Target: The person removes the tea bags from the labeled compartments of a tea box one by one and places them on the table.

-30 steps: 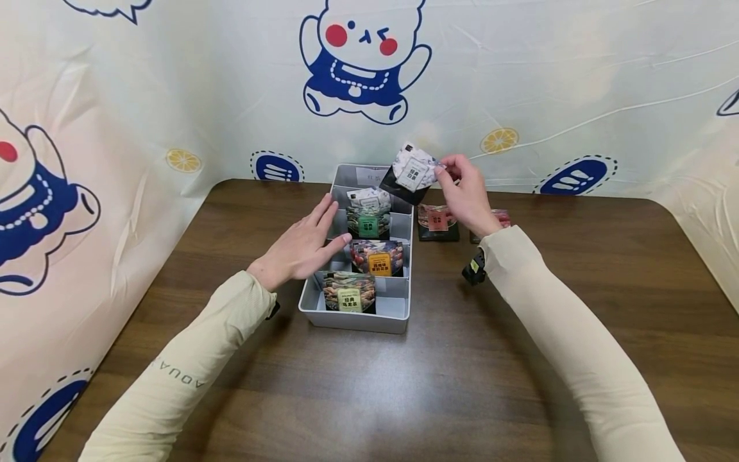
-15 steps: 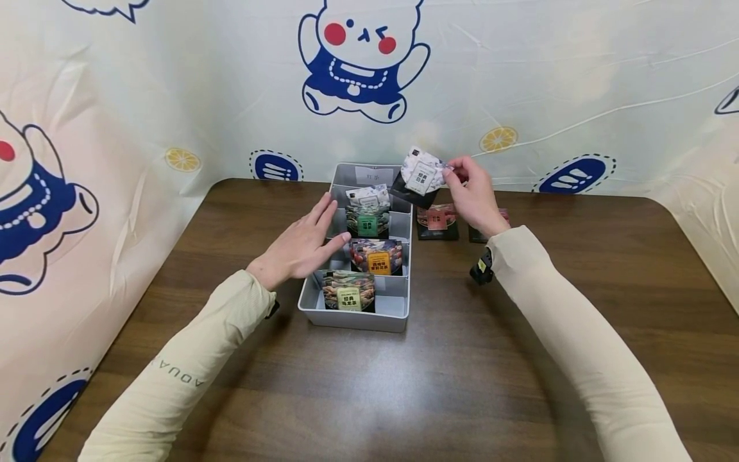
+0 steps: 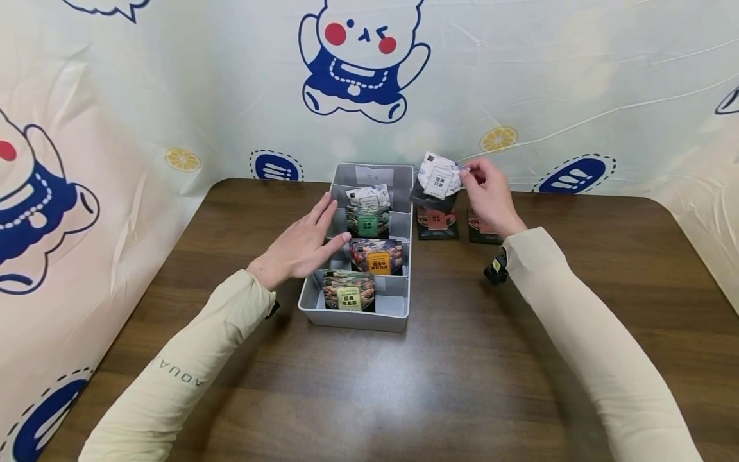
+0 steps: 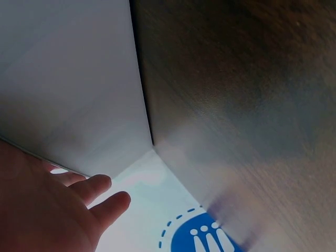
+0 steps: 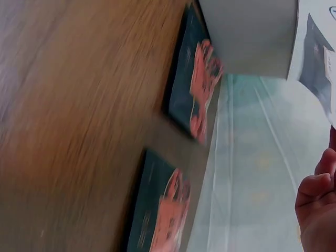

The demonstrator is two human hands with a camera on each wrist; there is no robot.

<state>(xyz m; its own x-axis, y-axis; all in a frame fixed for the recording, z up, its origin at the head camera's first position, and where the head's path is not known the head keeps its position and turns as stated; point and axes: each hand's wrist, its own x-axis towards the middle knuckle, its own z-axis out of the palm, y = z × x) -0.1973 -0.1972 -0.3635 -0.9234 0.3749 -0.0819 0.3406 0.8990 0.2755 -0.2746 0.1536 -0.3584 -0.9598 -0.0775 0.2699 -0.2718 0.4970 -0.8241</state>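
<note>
A grey divided tray point(image 3: 355, 319) stands on the table, its compartments running from back to front. My left hand point(image 3: 297, 247) rests along its left rim, fingers straight and thumb reaching over the edge; in the left wrist view those fingers point(image 4: 118, 205) lie at the rim. My right hand point(image 3: 491, 196) pinches a white-and-black tea sachet point(image 3: 439, 179) by its right edge, held up just right of the tray's back corner. Inside the tray are a white sachet point(image 3: 369, 194), a green-labelled sachet point(image 3: 367, 224), an orange-labelled sachet point(image 3: 378, 262) and a yellow-green-labelled sachet point(image 3: 349, 297).
Two red-labelled sachets lie on the table right of the tray, one red sachet point(image 3: 437, 221) beside it and another red sachet point(image 3: 482, 228) partly behind my right hand. The rearmost compartment bears a paper label point(image 3: 374, 175). A printed curtain point(image 3: 231, 96) hangs behind the brown table point(image 3: 462, 385).
My right hand has carried the white sachet to the right, off the tray's back compartments, uncovering the paper label. My left hand has stayed at the rim.
</note>
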